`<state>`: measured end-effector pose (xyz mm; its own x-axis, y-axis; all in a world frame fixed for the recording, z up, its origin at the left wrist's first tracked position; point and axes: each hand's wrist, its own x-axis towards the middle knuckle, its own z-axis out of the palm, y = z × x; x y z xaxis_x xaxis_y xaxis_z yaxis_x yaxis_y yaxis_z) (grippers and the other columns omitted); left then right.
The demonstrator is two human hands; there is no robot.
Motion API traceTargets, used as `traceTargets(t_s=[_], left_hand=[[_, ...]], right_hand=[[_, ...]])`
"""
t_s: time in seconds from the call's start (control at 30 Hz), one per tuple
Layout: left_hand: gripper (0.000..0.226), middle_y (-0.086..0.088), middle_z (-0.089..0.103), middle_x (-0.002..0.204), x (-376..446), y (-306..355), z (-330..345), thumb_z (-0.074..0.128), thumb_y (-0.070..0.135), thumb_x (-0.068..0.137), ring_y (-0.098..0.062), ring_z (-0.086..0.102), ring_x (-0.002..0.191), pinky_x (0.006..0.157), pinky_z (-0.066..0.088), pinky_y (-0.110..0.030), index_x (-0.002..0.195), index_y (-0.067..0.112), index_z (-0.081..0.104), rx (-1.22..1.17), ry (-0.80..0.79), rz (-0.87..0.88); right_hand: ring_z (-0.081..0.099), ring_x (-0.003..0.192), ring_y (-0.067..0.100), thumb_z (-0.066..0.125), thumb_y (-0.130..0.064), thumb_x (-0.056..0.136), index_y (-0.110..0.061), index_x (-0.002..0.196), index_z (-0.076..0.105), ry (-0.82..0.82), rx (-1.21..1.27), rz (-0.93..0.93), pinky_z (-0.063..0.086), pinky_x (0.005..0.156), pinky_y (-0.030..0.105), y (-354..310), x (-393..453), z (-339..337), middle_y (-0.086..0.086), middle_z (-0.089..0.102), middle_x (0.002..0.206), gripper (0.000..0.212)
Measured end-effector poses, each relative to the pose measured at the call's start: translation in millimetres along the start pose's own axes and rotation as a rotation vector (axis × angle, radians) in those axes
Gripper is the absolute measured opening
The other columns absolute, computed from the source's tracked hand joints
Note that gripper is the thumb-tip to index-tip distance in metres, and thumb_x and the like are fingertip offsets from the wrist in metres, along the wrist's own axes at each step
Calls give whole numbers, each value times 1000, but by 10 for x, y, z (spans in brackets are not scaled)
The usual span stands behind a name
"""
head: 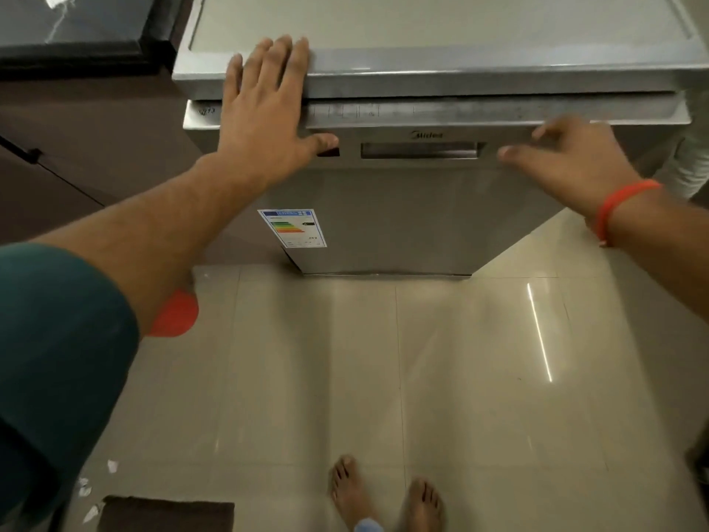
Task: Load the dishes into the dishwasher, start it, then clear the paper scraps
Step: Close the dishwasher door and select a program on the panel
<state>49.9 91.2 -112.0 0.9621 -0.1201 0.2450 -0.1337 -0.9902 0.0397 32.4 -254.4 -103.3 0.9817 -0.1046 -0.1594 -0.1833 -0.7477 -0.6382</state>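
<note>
A silver dishwasher (pixel 414 209) stands in front of me, its door almost against the body with a narrow gap under the top. My left hand (pixel 264 113) lies flat with straight fingers over the top front edge and control strip, its thumb by a small dark window. My right hand (pixel 564 155) hovers at the door's upper right corner, fingers bent, holding nothing. The recessed door handle (pixel 420 149) sits between the two hands. White paper scraps (pixel 96 489) lie on the floor at lower left. No dishes are in sight.
A dark counter (pixel 76 44) stands to the left of the machine. Below my left arm, an orange round object (pixel 174 312) lies on the tiled floor. A dark mat (pixel 165 514) sits at the bottom left, near my bare feet (pixel 383 493). An energy label (pixel 293 227) is stuck on the door.
</note>
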Motion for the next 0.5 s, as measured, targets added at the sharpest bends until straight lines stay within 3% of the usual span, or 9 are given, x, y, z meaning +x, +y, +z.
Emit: traceTargets(t_s=[0.07, 0.17, 0.23, 0.3, 0.5], left_hand=[[106, -11, 17, 166, -1, -34, 8, 59, 71, 84, -31, 10, 154, 126, 5, -49, 161, 16, 10, 31, 25, 28], [106, -11, 20, 165, 7, -46, 2, 60, 72, 83, -32, 14, 153, 126, 9, -50, 160, 16, 13, 48, 29, 36], [105, -11, 19, 165, 14, -48, 12, 59, 72, 84, -31, 13, 154, 126, 8, -50, 160, 16, 13, 42, 30, 33], [103, -10, 18, 166, 13, -51, 32, 56, 72, 86, -31, 11, 154, 126, 7, -50, 161, 16, 12, 25, 31, 28], [92, -8, 24, 163, 6, 14, 109, 55, 67, 89, -30, 15, 153, 126, 7, -49, 159, 19, 20, 20, 107, -30]], right_hand=[[48, 115, 29, 73, -47, 82, -14, 127, 52, 121, -246, -293, 38, 98, 31, -5, -78, -22, 17, 39, 138, 59], [35, 134, 39, 71, -51, 80, -18, 139, 40, 220, -426, -570, 34, 112, 46, -19, 91, -31, 22, 31, 147, 74], [22, 144, 40, 61, -63, 80, -24, 148, 28, 206, -544, -601, 22, 118, 56, -4, 311, -25, 19, 21, 157, 85], [20, 146, 38, 51, -69, 79, -25, 150, 24, 202, -589, -603, 15, 119, 58, -10, 466, 7, 14, 22, 157, 88], [34, 139, 32, 46, -78, 81, -23, 146, 37, 281, -500, -603, 20, 118, 52, -146, 668, 77, 12, 38, 150, 86]])
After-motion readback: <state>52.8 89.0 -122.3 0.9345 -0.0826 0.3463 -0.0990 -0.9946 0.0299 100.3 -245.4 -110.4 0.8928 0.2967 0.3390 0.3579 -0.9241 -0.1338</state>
